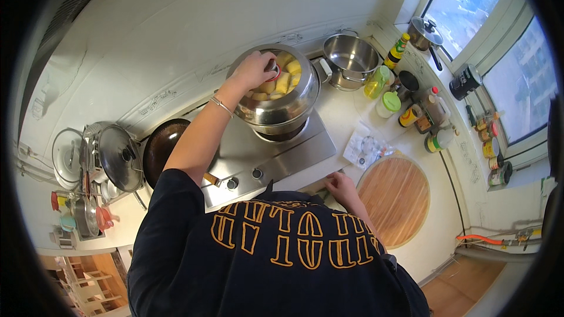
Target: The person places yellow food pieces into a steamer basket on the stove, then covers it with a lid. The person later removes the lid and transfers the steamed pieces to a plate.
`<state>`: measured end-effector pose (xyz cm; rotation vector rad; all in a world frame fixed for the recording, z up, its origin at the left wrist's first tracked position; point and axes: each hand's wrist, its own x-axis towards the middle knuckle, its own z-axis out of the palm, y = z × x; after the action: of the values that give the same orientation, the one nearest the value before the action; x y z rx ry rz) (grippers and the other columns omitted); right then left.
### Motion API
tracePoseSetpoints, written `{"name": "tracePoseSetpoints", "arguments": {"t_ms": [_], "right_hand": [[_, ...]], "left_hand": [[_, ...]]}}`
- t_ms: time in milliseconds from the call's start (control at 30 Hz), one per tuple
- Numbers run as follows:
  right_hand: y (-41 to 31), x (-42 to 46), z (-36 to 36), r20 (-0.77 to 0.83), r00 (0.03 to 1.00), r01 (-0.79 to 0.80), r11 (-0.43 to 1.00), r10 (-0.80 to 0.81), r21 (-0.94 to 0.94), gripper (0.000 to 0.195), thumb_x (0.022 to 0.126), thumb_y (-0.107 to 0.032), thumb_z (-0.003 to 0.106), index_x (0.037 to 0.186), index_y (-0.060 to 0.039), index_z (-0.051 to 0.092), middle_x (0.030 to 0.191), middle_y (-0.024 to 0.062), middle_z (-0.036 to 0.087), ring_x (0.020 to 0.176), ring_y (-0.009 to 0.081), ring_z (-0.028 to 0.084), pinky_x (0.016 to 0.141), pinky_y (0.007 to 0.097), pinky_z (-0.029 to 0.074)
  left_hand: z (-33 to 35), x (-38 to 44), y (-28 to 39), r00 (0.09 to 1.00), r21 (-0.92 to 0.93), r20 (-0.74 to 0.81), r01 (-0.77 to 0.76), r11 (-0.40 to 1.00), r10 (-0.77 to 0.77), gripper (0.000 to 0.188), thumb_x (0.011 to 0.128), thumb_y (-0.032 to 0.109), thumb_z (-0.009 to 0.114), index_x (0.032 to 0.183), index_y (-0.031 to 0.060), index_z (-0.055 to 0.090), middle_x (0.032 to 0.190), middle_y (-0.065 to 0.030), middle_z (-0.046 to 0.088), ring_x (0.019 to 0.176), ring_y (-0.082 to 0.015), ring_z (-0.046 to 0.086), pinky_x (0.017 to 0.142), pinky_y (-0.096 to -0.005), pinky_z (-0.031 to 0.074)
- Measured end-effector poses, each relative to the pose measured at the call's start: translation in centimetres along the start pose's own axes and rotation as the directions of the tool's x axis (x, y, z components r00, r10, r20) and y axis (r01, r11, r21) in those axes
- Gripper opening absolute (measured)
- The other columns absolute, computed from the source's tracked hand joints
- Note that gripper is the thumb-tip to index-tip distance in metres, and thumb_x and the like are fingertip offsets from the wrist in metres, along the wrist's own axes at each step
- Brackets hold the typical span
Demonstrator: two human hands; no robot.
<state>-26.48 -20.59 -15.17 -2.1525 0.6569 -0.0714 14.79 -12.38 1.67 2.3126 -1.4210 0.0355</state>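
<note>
My left hand [254, 69] grips the knob at the top of a glass and steel lid [306, 64] on a large steel pot [278, 125]. Yellowish chunks of food [284, 81] show through the glass. The pot stands on a burner of the stainless steel gas hob [288, 156]. My right hand [341, 186] is low at the front edge of the worktop, left of a round wooden cutting board [394, 200]. Its fingers are bent near a drawer or cabinet edge; whether they hold something is unclear.
A wok [161, 149] and a domed lid [116, 156] stand left. Behind right are an open steel pot [351, 55], a sauce bottle [396, 52], a green-lidded jar [388, 105] and other bottles. A clear plastic packet [362, 147] touches the board's far side. A saucepan [424, 35] sits on the windowsill.
</note>
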Motion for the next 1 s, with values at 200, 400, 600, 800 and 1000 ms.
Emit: {"name": "tracePoseSetpoints", "arguments": {"t_ms": [200, 400, 600, 800, 1000], "right_hand": [[3.4, -2.1, 0.0, -0.007, 0.997, -0.077, 0.991, 0.078, 0.107, 0.026, 0.082, -0.019, 0.071, 0.1, -0.0002, 0.065, 0.078, 0.0159, 0.064, 0.074, 0.0327, 0.064, 0.068, 0.0414, 0.051], [4.1, -2.1, -0.9, 0.012, 0.995, -0.102, 0.994, 0.102, -0.041, 0.025, 0.082, -0.018, 0.068, 0.096, 0.0012, 0.064, 0.082, 0.0179, 0.064, 0.075, 0.0344, 0.064, 0.069, 0.0425, 0.052], [3.8, -1.0, -0.9, 0.031, 0.991, -0.127, 0.992, 0.127, 0.009, 0.025, 0.082, -0.019, 0.067, 0.099, -0.0008, 0.065, 0.084, 0.017, 0.064, 0.079, 0.0328, 0.064, 0.072, 0.0422, 0.052], [5.2, -0.4, 0.4, -0.01, 0.99, -0.142, 0.989, 0.142, 0.053, 0.023, 0.082, -0.019, 0.067, 0.1, -0.0043, 0.066, 0.086, 0.0149, 0.064, 0.081, 0.0319, 0.065, 0.074, 0.0424, 0.052], [7.7, -1.0, 1.8, -0.039, 0.987, -0.151, 0.983, 0.156, 0.107, 0.023, 0.083, -0.019, 0.067, 0.1, -0.0035, 0.066, 0.088, 0.0157, 0.064, 0.081, 0.032, 0.065, 0.074, 0.0425, 0.052]], "left_hand": [[0.7, 0.8, -1.0, 0.999, -0.06, 0.008, -0.045, 0.997, 0.045, 0.037, 0.079, 0.022, 0.075, 0.11, 0.0087, 0.06, 0.09, -0.0162, 0.061, 0.085, -0.034, 0.06, 0.076, -0.0426, 0.048], [0.6, 1.1, -0.3, 1.0, -0.067, 0.022, -0.02, 0.998, 0.022, 0.037, 0.08, 0.022, 0.074, 0.111, 0.0067, 0.06, 0.094, -0.0199, 0.062, 0.088, -0.0369, 0.06, 0.079, -0.0439, 0.048], [0.7, 1.6, -1.1, 0.998, -0.107, 0.068, -0.01, 0.994, 0.017, 0.037, 0.08, 0.023, 0.074, 0.111, 0.0073, 0.059, 0.093, -0.0186, 0.063, 0.087, -0.0364, 0.061, 0.078, -0.0433, 0.049], [-0.3, 1.5, -0.5, 0.998, -0.131, 0.061, -0.024, 0.991, 0.032, 0.035, 0.081, 0.018, 0.075, 0.11, 0.006, 0.06, 0.076, -0.0104, 0.061, 0.065, -0.02, 0.057, 0.065, -0.0329, 0.049], [-1.2, 1.8, 0.9, 0.985, -0.083, 0.161, 0.071, 0.994, -0.057, 0.032, 0.082, 0.013, 0.075, 0.109, 0.0041, 0.06, 0.069, -0.0054, 0.056, 0.062, -0.0121, 0.051, 0.06, -0.0284, 0.045]]}}
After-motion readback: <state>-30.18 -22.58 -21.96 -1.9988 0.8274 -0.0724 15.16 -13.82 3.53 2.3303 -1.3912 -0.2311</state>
